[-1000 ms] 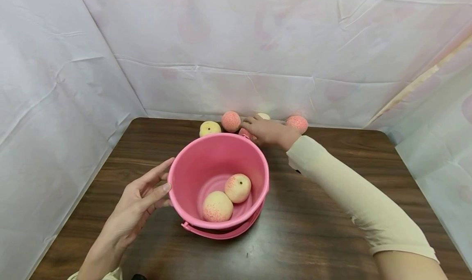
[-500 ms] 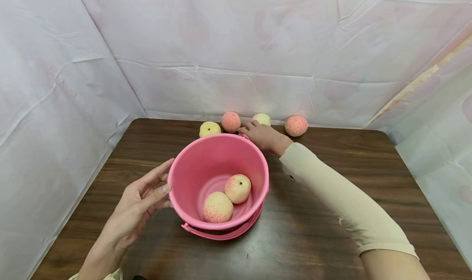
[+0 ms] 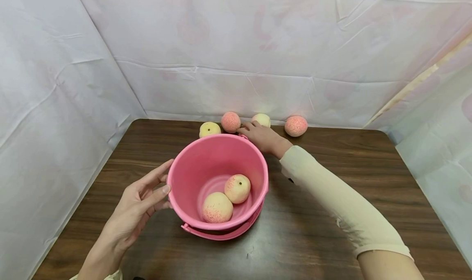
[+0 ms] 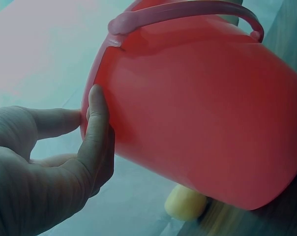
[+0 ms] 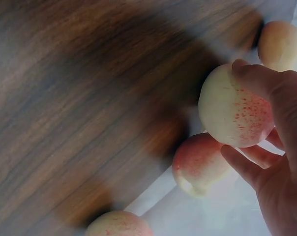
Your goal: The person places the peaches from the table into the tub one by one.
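A pink bucket (image 3: 210, 155) stands on the table, its mouth facing me, with two pale, red-speckled peaches inside: a front peach (image 3: 217, 207) and a rear peach (image 3: 237, 188). My left hand (image 3: 134, 204) pinches the bucket's left rim between thumb and fingers, also seen in the left wrist view. Beyond the far rim, my right hand (image 3: 263, 138) reaches over the row of peaches. In the right wrist view it holds a cream, red-speckled peach (image 5: 227, 110) between thumb and fingers. The hand and bucket hide most of that peach in the head view.
Along the back edge lie a yellow peach (image 3: 209, 129), a pink peach (image 3: 230, 122), a pale peach (image 3: 262, 119) and another pink peach (image 3: 296, 126). White sheeting (image 3: 221, 83) hangs right behind them. The bucket's handle (image 3: 225, 235) hangs down at the front.
My right hand has shifted slightly left and closed in over the peach behind the bucket, uncovering more of the pale peach. My left hand and the bucket stay put.
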Demonstrator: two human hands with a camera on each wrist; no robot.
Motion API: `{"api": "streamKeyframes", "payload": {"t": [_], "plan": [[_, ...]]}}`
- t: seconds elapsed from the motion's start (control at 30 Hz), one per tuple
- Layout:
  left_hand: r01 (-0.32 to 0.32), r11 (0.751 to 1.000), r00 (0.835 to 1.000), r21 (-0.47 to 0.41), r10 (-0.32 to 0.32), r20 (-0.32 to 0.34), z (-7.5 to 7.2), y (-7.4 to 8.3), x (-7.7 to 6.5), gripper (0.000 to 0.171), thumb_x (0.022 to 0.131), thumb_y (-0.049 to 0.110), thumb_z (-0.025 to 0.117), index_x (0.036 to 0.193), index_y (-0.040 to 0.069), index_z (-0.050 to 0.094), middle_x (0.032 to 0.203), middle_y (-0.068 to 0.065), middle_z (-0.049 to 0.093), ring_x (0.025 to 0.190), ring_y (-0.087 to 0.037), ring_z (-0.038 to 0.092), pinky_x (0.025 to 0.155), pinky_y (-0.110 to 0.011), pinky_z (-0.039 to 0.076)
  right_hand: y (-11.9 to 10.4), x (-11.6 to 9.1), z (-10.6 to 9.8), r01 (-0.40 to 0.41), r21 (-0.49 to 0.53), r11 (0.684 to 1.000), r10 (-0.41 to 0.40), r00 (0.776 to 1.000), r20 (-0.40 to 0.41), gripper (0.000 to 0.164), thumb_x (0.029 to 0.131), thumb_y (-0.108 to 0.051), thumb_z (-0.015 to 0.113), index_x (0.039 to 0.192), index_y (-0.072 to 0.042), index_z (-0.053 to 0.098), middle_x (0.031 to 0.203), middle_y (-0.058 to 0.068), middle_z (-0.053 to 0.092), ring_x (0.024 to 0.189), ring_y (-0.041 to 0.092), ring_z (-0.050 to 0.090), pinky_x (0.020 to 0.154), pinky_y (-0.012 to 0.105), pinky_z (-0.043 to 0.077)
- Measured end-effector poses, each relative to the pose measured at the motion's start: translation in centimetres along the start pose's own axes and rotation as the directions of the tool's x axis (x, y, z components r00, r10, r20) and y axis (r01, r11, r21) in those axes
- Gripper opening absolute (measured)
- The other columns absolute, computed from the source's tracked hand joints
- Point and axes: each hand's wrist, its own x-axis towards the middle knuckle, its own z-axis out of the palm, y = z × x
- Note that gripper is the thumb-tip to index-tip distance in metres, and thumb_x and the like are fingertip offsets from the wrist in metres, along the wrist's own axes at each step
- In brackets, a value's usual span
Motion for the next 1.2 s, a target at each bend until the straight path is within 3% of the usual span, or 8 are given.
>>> {"api": "streamKeyframes", "payload": {"t": [0.17,0.47,0.8,1.2], "plan": [[0.003,1.0,1.0,0.007,-0.003,0.001,-0.1,0.0,0.0,0.061,0.106,-0.005,0.05,0.163,0.007,0.034,0.129,-0.013,0.056,0.103,-0.014,0.075,0.085,-0.035,0.067,0.3,-0.4,0.0,-0.003,0.04,0.999,0.004,0.999,-0.032,0.042,0.112,-0.028,0.046,0.148,-0.011,0.055,0.148,0.017,0.055,0.133,0.04,0.051,0.105,0.057,0.055],[0.001,1.0,1.0,-0.001,-0.001,0.002,-0.1,0.1,0.0,0.061,0.106,-0.005,0.05,0.163,0.007,0.033,0.129,-0.013,0.056,0.103,-0.014,0.075,0.086,-0.036,0.067,0.3,-2.0,-0.8,-0.009,0.106,0.994,0.017,0.997,-0.079,0.056,0.099,-0.033,0.071,0.149,-0.013,0.054,0.151,0.012,0.052,0.133,0.037,0.051,0.104,0.054,0.057],[-0.005,1.0,1.0,0.005,0.005,0.0,0.0,0.0,0.4,0.061,0.105,-0.006,0.051,0.163,0.006,0.034,0.128,-0.012,0.057,0.103,-0.014,0.075,0.087,-0.038,0.067,-0.1,-4.1,-1.6,0.037,0.127,0.991,-0.016,0.987,-0.161,0.059,0.095,-0.027,0.076,0.148,-0.01,0.054,0.15,0.013,0.052,0.129,0.04,0.052,0.104,0.055,0.056],[-0.017,1.0,1.0,-0.016,0.017,0.004,0.1,0.0,0.4,0.061,0.105,-0.007,0.05,0.163,0.005,0.033,0.128,-0.012,0.056,0.105,-0.014,0.074,0.087,-0.038,0.067,-1.9,-5.5,-4.2,-0.092,0.185,0.978,0.138,0.957,-0.257,0.075,0.093,-0.043,0.077,0.156,-0.016,0.047,0.154,0.011,0.049,0.142,0.033,0.048,0.117,0.054,0.048]]}}
